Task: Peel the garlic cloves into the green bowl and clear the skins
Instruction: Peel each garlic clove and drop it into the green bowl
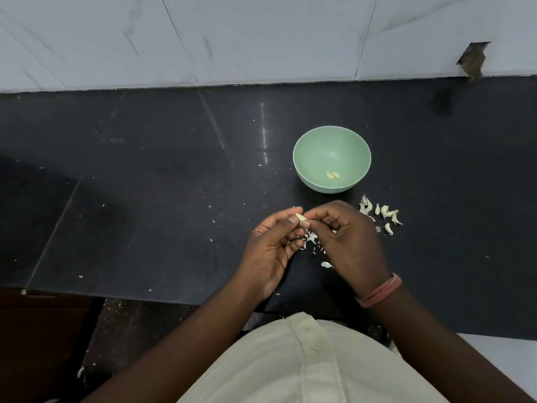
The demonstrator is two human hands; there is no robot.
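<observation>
A bowl (331, 158) stands on the counter (145, 184), with two peeled cloves (333, 175) in it. At its 6 o'clock both hands meet, left hand (271, 250) and right hand (344, 242) pinching one clove (301, 218). Skins (312, 238) lie beneath them. Unpeeled cloves (380, 213) lie at the bowl's 5 o'clock.

Person wears a cream button-front shirt (308, 365) (two buttons visible on placket); forearms bare; pinkish thread bands (380, 290) on right wrist.
</observation>
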